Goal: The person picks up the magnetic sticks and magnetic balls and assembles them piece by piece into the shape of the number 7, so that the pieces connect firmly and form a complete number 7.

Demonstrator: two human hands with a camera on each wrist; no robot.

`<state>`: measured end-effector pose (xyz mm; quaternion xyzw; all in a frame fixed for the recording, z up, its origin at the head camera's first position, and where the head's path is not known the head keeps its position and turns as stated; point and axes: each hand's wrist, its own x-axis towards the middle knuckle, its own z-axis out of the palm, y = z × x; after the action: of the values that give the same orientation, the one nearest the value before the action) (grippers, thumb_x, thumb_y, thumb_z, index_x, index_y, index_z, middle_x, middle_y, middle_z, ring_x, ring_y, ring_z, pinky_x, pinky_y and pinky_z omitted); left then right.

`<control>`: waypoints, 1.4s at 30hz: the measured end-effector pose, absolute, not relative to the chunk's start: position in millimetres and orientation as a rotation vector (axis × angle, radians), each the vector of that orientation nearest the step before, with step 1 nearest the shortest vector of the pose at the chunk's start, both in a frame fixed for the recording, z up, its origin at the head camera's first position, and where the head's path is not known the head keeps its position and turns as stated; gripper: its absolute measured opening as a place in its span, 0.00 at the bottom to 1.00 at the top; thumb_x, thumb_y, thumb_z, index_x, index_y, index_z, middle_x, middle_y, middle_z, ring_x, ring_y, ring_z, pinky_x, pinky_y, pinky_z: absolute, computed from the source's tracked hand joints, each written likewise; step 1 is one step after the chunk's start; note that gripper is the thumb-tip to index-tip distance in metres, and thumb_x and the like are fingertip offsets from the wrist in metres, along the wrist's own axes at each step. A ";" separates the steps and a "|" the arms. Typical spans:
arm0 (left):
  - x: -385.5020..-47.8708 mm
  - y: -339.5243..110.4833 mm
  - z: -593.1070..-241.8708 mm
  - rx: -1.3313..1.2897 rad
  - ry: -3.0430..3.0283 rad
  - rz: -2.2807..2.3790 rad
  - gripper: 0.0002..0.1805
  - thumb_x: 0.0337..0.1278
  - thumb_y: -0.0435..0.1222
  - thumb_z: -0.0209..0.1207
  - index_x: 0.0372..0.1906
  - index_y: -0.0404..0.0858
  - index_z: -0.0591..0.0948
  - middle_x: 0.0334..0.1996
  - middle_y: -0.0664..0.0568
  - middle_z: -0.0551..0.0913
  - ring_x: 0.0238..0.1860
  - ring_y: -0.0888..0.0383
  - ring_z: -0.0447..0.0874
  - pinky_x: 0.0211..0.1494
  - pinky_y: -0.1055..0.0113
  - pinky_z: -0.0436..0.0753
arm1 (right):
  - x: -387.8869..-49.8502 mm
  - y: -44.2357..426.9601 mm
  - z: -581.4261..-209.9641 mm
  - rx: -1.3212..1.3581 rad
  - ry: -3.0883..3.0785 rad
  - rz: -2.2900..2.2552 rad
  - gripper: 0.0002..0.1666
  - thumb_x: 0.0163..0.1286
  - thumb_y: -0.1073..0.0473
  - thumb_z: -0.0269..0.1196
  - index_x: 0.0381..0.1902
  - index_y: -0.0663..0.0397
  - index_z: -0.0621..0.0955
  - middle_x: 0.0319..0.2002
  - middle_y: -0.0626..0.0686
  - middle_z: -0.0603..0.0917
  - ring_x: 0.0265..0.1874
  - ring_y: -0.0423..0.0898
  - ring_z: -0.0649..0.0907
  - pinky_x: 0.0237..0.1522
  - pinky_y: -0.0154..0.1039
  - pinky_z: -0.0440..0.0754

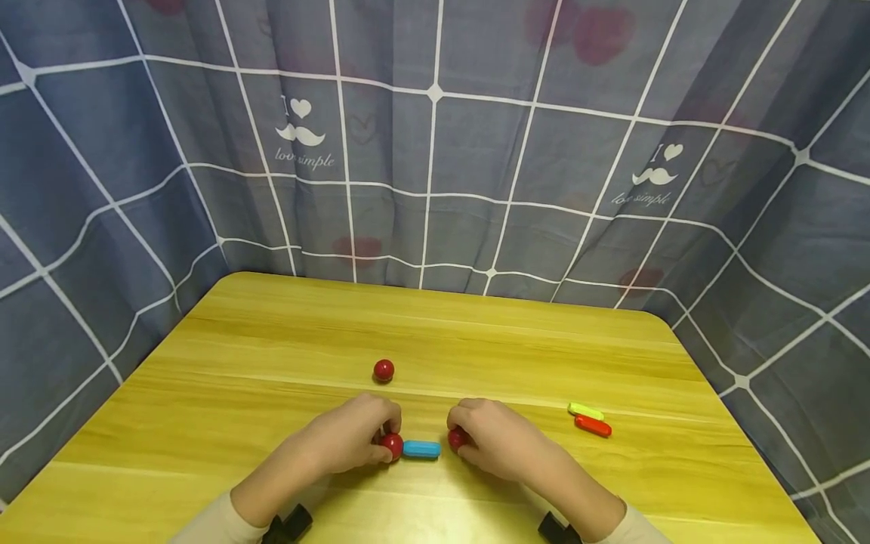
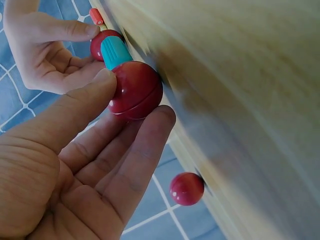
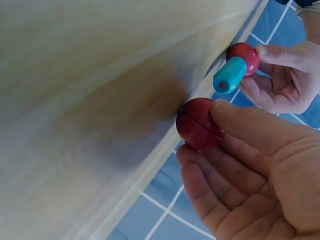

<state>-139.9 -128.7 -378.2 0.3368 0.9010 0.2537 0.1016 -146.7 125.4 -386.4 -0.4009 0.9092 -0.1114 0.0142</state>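
Observation:
My left hand (image 1: 350,437) pinches a red ball (image 1: 392,446) between thumb and fingers, low on the table. Against that ball's right side lies a short blue stick (image 1: 421,449), its far end free. Across a small gap, my right hand (image 1: 499,442) pinches a second red ball (image 1: 458,439). The right wrist view shows a hole in the blue stick's end (image 3: 230,77) and a groove round the right hand's ball (image 3: 200,124). A third red ball (image 1: 384,370) rests untouched beyond the left hand.
To the right on the wooden table (image 1: 272,325) lie a yellow-green stick (image 1: 586,411) and a red stick (image 1: 593,426), close together. A grey-blue curtain (image 1: 387,151) with white lines hangs behind the table and at both sides.

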 end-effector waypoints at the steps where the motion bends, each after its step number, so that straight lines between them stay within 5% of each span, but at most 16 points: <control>1: -140.0 -128.8 -378.2 0.992 2.661 0.751 0.11 0.48 0.31 0.72 0.30 0.41 0.79 0.24 0.61 0.76 0.26 0.65 0.73 0.30 0.73 0.75 | -145.9 126.1 -386.2 -1.247 2.829 -0.348 0.09 0.61 0.61 0.71 0.35 0.50 0.80 0.32 0.41 0.78 0.30 0.33 0.74 0.33 0.27 0.75; 25: -143.2 -128.3 -380.0 0.987 2.689 0.769 0.12 0.48 0.32 0.72 0.30 0.42 0.78 0.26 0.60 0.76 0.27 0.64 0.74 0.31 0.72 0.75 | -140.9 120.8 -385.4 -1.268 2.816 -0.367 0.11 0.60 0.58 0.71 0.38 0.50 0.81 0.33 0.41 0.79 0.31 0.32 0.75 0.33 0.26 0.76; 34: -141.3 -126.3 -380.7 1.014 2.722 0.720 0.12 0.48 0.31 0.72 0.31 0.41 0.79 0.27 0.61 0.76 0.28 0.64 0.73 0.31 0.73 0.75 | -139.2 149.0 -385.6 -1.157 2.822 -0.460 0.16 0.61 0.61 0.70 0.47 0.54 0.81 0.43 0.46 0.83 0.42 0.39 0.81 0.44 0.35 0.80; 42: -139.6 -124.9 -380.1 1.018 2.737 0.708 0.12 0.47 0.31 0.73 0.30 0.41 0.78 0.26 0.61 0.76 0.26 0.65 0.72 0.30 0.73 0.74 | -138.8 186.4 -388.4 -1.051 2.915 -0.476 0.17 0.58 0.63 0.72 0.46 0.55 0.82 0.42 0.48 0.83 0.40 0.43 0.82 0.41 0.38 0.81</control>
<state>-139.6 -124.9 -380.1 0.3379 0.9088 0.2351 0.0684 -138.8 186.4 -388.4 -0.3354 0.9297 -0.1520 0.0034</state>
